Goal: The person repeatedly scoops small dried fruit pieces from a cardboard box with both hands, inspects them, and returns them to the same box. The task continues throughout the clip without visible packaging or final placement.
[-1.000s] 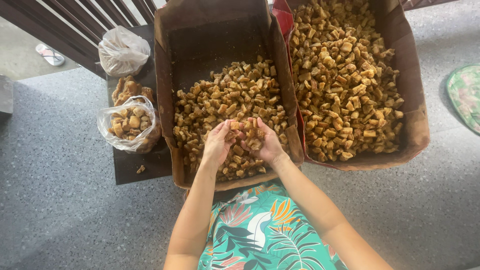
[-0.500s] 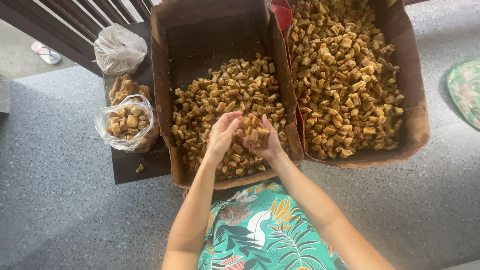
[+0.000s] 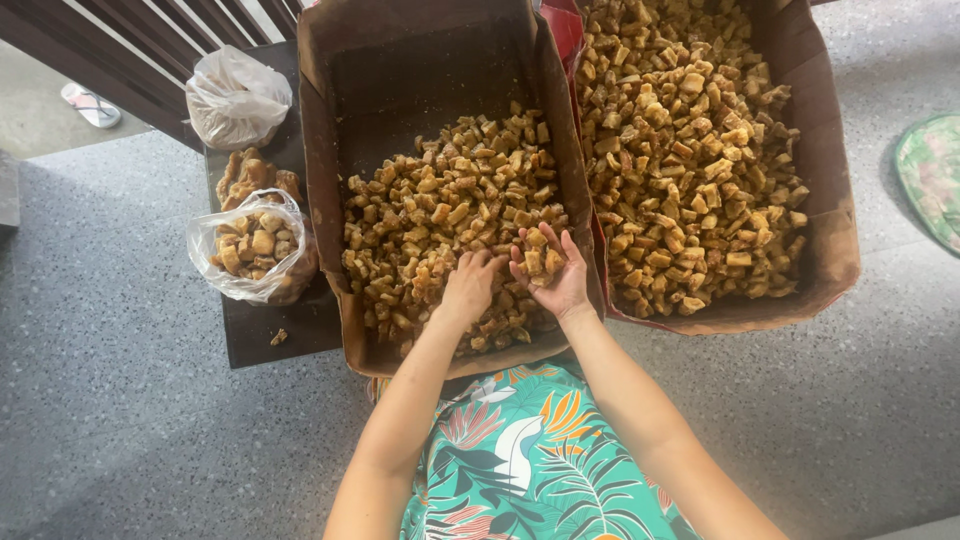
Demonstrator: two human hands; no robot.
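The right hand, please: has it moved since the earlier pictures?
Yes. The right hand has turned palm up, cupping brown chunks, and sits nearer the left box's right wall.

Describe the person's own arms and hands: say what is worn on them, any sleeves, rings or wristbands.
Both arms are bare from as far up as the view shows down to the fingers; no sleeves are visible. The left hand and right hand wear no gloves, and no rings, watch or wristbands can be made out. Below the arms shows a teal garment printed with leaves in white, orange and red.
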